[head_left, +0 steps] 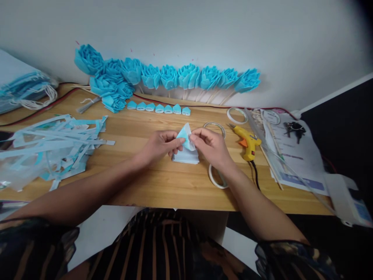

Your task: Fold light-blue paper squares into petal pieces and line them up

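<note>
Between my two hands is a small blue and white piece of sheet material (183, 134), folded to a point at the top. My left hand (163, 144) pinches its left side between thumb and fingers. On its right edge, my right hand (210, 146) is closed with thumb and fingertips. Just below lies a stack of pale cut pieces (186, 156) on the wooden table (140, 190). Behind my hands stands a row of small folded blue petals (159, 108). Rolls of tape (215, 127) lie beside and partly under my right hand.
Blue handmade flowers (189, 76) on sticks lean along the wall. Cut strips (58, 144) are heaped at left, near a bag of face masks (26, 87). At right are a yellow glue gun (247, 143) with its cord, printed papers (303, 155) and keys (295, 130).
</note>
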Demonstrator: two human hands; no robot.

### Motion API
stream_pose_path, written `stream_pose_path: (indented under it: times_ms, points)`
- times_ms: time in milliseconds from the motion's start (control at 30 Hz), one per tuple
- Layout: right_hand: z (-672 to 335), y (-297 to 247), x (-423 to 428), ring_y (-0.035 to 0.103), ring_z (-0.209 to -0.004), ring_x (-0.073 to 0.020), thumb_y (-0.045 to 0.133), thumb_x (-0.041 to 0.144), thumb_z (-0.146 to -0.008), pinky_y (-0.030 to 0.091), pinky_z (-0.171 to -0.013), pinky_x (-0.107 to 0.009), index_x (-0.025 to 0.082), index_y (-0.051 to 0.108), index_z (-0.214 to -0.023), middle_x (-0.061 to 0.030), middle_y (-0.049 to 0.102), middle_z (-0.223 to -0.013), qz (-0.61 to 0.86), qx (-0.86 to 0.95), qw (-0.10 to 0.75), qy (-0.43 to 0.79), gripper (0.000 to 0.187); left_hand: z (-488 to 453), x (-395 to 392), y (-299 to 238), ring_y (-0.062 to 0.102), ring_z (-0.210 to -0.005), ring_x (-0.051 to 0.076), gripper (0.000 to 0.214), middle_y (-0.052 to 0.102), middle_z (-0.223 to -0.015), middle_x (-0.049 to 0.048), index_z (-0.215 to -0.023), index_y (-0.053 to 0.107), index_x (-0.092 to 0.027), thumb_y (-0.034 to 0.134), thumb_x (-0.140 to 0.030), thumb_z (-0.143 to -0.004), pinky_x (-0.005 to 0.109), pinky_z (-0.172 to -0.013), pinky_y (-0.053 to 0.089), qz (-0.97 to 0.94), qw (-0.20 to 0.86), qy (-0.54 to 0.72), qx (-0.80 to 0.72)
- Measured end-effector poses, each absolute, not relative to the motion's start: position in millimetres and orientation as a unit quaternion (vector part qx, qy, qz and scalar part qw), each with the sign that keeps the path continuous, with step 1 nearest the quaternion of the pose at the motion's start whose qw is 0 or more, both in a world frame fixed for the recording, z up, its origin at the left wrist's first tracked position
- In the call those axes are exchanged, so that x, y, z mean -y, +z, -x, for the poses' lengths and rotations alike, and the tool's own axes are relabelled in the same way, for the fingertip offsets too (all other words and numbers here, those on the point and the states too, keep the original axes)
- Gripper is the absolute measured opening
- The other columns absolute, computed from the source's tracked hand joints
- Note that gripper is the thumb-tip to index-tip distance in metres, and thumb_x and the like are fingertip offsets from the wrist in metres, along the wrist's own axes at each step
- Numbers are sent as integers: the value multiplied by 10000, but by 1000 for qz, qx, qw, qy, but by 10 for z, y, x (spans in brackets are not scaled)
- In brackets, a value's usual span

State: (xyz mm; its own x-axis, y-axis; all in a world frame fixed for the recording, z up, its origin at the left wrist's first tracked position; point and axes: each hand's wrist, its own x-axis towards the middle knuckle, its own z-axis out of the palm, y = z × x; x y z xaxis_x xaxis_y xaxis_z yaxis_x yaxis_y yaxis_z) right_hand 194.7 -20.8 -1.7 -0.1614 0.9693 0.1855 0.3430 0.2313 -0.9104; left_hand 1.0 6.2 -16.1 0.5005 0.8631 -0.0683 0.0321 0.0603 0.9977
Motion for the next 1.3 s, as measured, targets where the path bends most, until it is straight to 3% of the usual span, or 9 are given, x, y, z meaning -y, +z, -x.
stream_pose_path:
  times_ms: [67,167,333,533,733,1000,1100,1300]
  points:
    - [-2002,27,202,623,-838,-169,578,344,-913,496,-746,-310,242,691,-1000,-26,697,-927,479,691,427,332,175,-4,-80,-181,524,-491,63,321,618,-604,-6,-677,620,-148,727,-430,-784,182,-460,393,-565,644,350,-378]
    - [-2064,91,193,588,-1191,-238,576,282,-916,474,-993,-437,300,693,-1128,-44,660,-1273,446,746,415,269,243,1,-97,-179,519,-491,58,323,621,-613,-8,-678,604,-150,748,-425,-764,181,-459,384,-508,682,370,-373]
    - [-2052,80,194,482,-1358,-260,615,195,-891,337,-1142,-532,362,715,-1110,3,562,-1430,416,791,383,233,293,-8,-71,-116,508,-483,53,311,611,-603,-15,-678,592,-147,773,-393,-739,182,-460,385,-468,713,372,-366]
    - [-2011,13,202,509,-1314,-269,671,229,-872,365,-1104,-530,302,745,-912,-21,579,-1379,424,783,383,247,111,-13,-62,-139,510,-484,56,318,606,-578,-8,-650,592,-146,747,-399,-766,181,-458,375,-516,678,360,-379]
    - [-1986,22,200,567,-1244,-250,662,295,-880,389,-1080,-486,277,729,-886,-34,634,-1297,431,758,389,297,70,-12,-63,-127,494,-489,58,316,603,-586,-9,-647,598,-151,722,-412,-776,178,-453,378,-567,629,369,-383]
    - [-1925,-47,198,634,-860,-169,680,356,-844,502,-813,-330,223,659,-850,-26,696,-927,457,673,422,399,135,-12,-55,-126,506,-502,64,343,595,-589,-11,-639,603,-155,729,-450,-759,178,-457,379,-600,600,369,-380]
    - [-1919,-80,182,613,-798,-151,719,367,-803,496,-760,-305,219,640,-890,-10,675,-861,461,648,438,420,189,-9,-52,-135,503,-502,64,346,590,-584,-12,-637,605,-156,726,-454,-764,177,-458,374,-605,595,366,-382]
    - [-1922,-80,168,603,-764,-131,742,367,-784,465,-685,-267,222,605,-1153,-3,664,-870,448,614,441,478,420,-10,-40,-123,494,-496,63,345,600,-597,-8,-645,605,-153,723,-455,-766,182,-463,373,-610,588,359,-390]
